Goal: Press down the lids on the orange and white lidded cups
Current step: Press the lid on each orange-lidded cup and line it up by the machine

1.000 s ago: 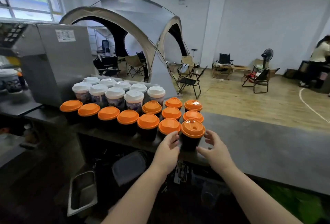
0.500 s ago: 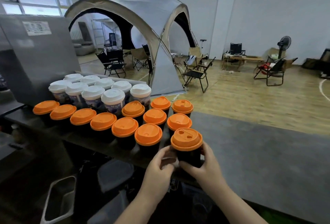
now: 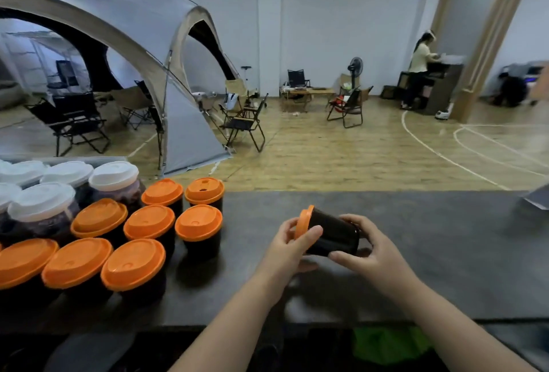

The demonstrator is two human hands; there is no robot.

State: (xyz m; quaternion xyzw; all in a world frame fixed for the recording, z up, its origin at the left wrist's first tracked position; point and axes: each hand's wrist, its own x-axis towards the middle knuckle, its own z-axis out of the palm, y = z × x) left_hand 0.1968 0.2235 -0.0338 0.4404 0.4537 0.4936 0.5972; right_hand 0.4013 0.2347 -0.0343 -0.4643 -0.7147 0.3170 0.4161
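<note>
Dark plastic cup (image 3: pixel 329 233) with round orange lid (image 3: pixel 303 221), standing upright in the cluster of orange-lidded cups (image 3: pixel 148 223) half a second ago, is now lying tipped sideways over the grey counter (image 3: pixel 430 253), well right of them, left hand (image 3: pixel 289 248) curling round the lid rim, right hand (image 3: pixel 368 245) gripping the base, so pressing is probably starting; lid seating is facing away, unreadable.

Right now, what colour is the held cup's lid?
Orange: the lid of the dark cup, head view.
</note>
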